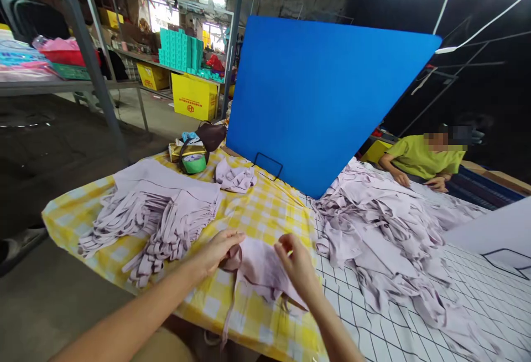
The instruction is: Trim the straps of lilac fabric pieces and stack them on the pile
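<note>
A small pale lilac fabric piece [259,265] with trailing straps lies on the yellow checked cloth [265,212] near the table's front edge. My left hand [219,248] rests on its left end, fingers curled round a bunched part of it. My right hand [296,265] pinches its right side, fingers closed on the cloth. A neat stack of the same lilac pieces [157,210] lies to the left. A crumpled one [234,176] sits further back.
A large loose heap of lilac pieces [381,229] covers the white gridded surface at right. A blue board [315,96] stands upright behind. Tape rolls [193,157] and a brown pouch [211,134] sit at the back. Another person in a green shirt [423,157] works at far right.
</note>
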`<control>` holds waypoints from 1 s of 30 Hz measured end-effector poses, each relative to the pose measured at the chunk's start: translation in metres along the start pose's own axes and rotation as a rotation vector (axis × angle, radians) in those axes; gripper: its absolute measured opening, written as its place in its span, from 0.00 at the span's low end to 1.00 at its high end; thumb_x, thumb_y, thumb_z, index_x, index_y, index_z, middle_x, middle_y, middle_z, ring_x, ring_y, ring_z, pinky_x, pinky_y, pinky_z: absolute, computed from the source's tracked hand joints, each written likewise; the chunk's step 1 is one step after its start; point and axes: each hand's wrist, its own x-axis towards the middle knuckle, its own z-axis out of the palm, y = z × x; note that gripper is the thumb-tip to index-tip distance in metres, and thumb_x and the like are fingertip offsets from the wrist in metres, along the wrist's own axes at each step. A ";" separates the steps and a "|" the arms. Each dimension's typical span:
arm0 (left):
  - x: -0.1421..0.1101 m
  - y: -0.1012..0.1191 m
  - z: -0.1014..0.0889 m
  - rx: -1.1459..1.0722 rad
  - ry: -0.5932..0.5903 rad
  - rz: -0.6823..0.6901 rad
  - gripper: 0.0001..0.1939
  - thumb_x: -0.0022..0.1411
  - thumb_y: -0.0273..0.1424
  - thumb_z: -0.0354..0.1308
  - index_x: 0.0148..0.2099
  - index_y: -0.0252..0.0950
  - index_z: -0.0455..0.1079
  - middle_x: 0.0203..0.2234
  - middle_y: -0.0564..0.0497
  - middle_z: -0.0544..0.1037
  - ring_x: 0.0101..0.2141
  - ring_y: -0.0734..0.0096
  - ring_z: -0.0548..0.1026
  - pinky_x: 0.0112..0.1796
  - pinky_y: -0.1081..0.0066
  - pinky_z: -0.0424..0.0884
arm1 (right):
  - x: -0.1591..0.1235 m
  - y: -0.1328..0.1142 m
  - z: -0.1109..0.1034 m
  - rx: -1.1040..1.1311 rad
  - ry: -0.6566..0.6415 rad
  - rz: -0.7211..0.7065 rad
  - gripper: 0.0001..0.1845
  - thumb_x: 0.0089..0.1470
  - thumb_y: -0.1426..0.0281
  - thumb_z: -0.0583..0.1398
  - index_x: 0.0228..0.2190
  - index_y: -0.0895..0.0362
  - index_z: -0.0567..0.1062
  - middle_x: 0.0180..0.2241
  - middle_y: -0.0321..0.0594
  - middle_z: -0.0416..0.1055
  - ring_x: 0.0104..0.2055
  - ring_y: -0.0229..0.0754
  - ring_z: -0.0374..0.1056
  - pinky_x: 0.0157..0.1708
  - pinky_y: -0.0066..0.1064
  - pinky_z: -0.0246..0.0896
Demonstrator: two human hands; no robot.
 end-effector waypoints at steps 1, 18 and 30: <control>0.002 -0.005 0.000 -0.013 0.002 -0.005 0.23 0.44 0.48 0.62 0.23 0.35 0.57 0.13 0.61 0.57 0.16 0.82 0.56 0.20 0.77 0.52 | -0.011 0.004 0.013 -0.027 -0.039 -0.025 0.07 0.49 0.65 0.54 0.29 0.55 0.66 0.26 0.37 0.65 0.28 0.42 0.62 0.29 0.34 0.59; -0.001 0.004 0.021 0.274 0.015 0.349 0.23 0.54 0.48 0.54 0.22 0.35 0.54 0.18 0.59 0.54 0.21 0.80 0.54 0.23 0.77 0.52 | -0.056 -0.017 0.045 0.208 0.035 0.081 0.15 0.55 0.59 0.50 0.28 0.56 0.69 0.24 0.37 0.67 0.28 0.42 0.63 0.30 0.32 0.58; 0.001 0.029 -0.014 0.165 -0.388 -0.145 0.21 0.37 0.44 0.68 0.27 0.31 0.70 0.20 0.53 0.72 0.20 0.77 0.67 0.23 0.76 0.62 | 0.015 0.023 -0.064 0.620 -0.254 0.306 0.14 0.42 0.57 0.62 0.24 0.55 0.68 0.17 0.31 0.60 0.20 0.36 0.58 0.21 0.29 0.54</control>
